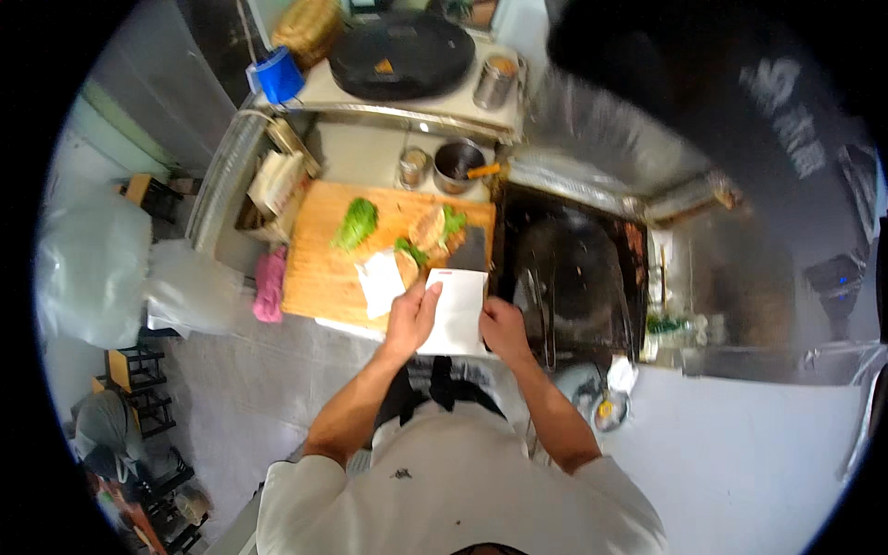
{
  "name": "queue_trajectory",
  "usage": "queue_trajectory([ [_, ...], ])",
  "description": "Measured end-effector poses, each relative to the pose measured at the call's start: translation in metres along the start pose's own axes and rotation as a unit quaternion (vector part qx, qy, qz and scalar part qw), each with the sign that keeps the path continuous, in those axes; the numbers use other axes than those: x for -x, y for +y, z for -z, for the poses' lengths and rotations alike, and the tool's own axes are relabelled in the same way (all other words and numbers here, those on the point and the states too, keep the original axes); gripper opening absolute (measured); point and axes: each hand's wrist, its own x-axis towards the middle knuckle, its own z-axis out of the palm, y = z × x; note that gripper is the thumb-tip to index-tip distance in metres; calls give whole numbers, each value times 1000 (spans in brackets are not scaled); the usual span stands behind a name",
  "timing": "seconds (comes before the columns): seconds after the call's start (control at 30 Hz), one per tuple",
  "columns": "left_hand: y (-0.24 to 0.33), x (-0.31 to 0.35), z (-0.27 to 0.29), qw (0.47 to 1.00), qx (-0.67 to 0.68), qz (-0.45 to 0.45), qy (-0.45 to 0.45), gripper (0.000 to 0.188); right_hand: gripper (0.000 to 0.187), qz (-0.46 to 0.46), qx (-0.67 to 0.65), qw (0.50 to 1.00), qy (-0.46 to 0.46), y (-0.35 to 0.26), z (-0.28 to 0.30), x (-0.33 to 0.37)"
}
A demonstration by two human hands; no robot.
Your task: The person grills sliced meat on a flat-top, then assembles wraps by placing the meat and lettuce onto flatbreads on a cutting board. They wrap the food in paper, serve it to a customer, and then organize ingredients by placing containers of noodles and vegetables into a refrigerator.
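Observation:
A white paper bag (pixel 455 319) hangs between my hands at the near edge of the wooden cutting board (pixel 319 264). My left hand (pixel 413 317) pinches its left side, thumb on top. At its right edge my right hand (pixel 504 327) is closed on it. Just beyond my left hand lies another white paper bag (pixel 377 285), with a bread bun (pixel 407 268) against it. Farther back a second bun (pixel 427 228) has green lettuce sticking out. A lettuce bunch (pixel 356 224) lies at the left. The dark cleaver blade (pixel 471 248) rests on the board's right side.
Right of the board sits a dark griddle (pixel 569 254) with metal tongs (pixel 548 319) at its near edge. Behind the board stand a pot (pixel 458 165) with an orange handle and a jar (pixel 413 166). A round black appliance (pixel 402 54) rests on the upper shelf.

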Motion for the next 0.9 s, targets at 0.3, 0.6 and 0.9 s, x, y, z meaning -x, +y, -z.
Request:
queue_trajectory([
  [0.3,-68,7,-16,982,75,163,-64,46,39,-215,-529,771,-282,-21,19,21],
  [0.6,-59,-12,-15,987,-8,139,-83,41,44,-128,-337,917,-170,15,21,11],
  [0.9,-80,-92,90,991,-25,94,-88,44,35,-22,261,947,184,163,74,6],
])
